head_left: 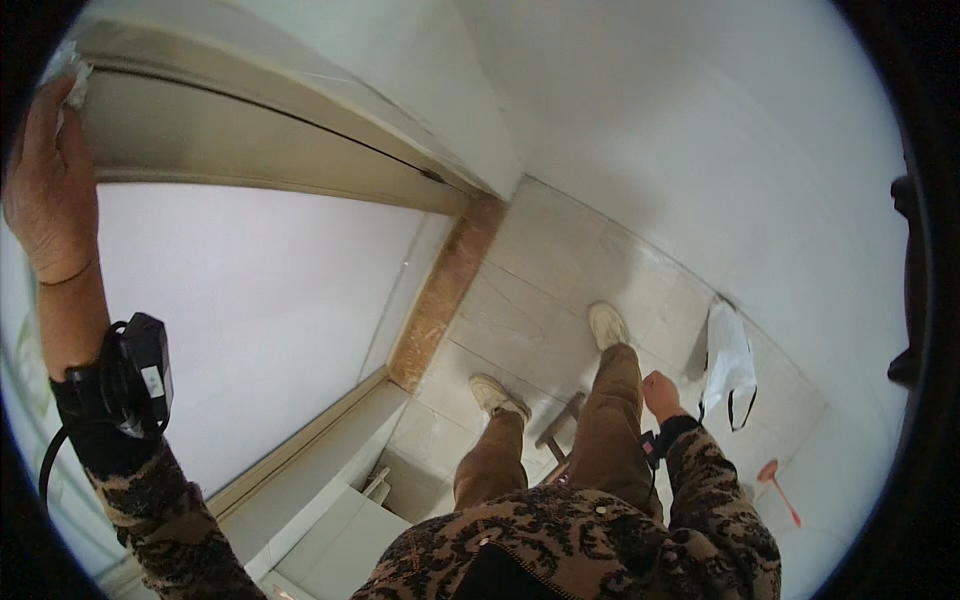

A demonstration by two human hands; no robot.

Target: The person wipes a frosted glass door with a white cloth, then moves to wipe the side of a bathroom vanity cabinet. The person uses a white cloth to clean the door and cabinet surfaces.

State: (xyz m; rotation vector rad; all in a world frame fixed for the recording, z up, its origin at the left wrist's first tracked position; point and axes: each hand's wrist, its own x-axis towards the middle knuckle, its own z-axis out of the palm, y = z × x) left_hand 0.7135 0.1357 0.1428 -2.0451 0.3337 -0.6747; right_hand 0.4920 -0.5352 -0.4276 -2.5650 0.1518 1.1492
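My left hand [52,185] is raised at the far upper left, its fingers closed on a crumpled white cloth [72,78]. The cloth touches the upper end of a beige door frame [150,120]; most of it is hidden behind the fingers. Low beside my right leg hangs my right hand [661,396], curled into a fist with nothing showing in it. Black devices with cables are strapped to both wrists.
A marble threshold strip [440,300] crosses the floor beside the doorway. A white bag with dark handles [731,362] leans by the right wall, and a red plunger-like tool [780,488] is nearby. Part of a small stool [560,420] shows between my legs.
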